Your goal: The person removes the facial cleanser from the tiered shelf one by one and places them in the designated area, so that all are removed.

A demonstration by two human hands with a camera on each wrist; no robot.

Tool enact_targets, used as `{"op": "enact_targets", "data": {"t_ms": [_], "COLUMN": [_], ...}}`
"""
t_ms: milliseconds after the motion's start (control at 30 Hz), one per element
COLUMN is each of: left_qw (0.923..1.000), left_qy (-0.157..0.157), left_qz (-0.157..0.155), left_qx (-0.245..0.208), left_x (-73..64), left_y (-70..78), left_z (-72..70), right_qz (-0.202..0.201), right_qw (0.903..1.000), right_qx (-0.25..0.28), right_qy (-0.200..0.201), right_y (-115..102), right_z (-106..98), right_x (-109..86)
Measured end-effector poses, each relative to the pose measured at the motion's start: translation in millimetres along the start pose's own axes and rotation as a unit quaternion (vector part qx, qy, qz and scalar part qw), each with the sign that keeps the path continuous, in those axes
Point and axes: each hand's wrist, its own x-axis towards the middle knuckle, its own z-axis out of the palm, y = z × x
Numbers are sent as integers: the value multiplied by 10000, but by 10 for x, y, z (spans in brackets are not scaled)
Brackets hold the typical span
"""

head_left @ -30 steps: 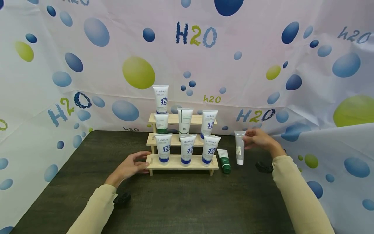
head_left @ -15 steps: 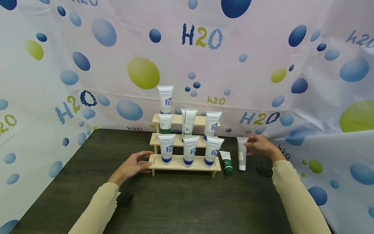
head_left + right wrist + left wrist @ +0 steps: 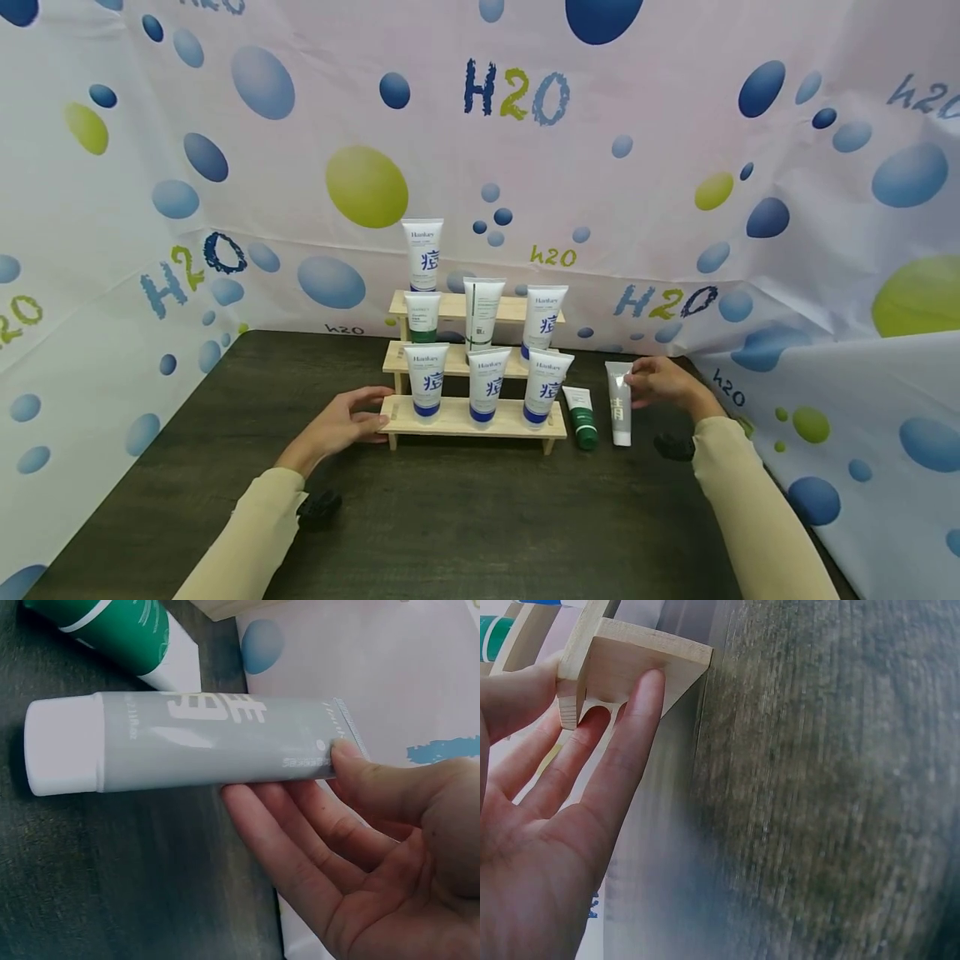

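The wooden three-tier display rack (image 3: 455,419) is gripped at the left end of its lowest tier, between thumb and fingers, by the left hand (image 3: 341,427). To the rack's right, a silver-grey squeeze tube (image 3: 619,408) is pinched near its crimped end by the right hand (image 3: 663,386); whether its white cap touches the counter (image 3: 480,517) cannot be told. Near it, a green-and-white squeeze tube (image 3: 582,421) is seen.

The rack (image 3: 455,408) of seven tubes (image 3: 489,385) sits on the tabletop (image 3: 480,517), two more tubes (image 3: 620,408) to its right, cloth (image 3: 450,167) behind
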Motion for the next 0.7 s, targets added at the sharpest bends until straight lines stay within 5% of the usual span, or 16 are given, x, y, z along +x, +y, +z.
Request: {"op": "enact_targets", "data": {"t_ms": [700], "left_qw": [9998], "left_qy": [-21], "left_qz": [159], "left_qx": [-97], "left_x": [-1], "left_y": [-22], "left_z": [6], "right_qz": [426], "right_qw": [9931], "right_qx": [133], "right_qy": [1087], "right_y": [250], "right_z": [236], "right_x": [107]}}
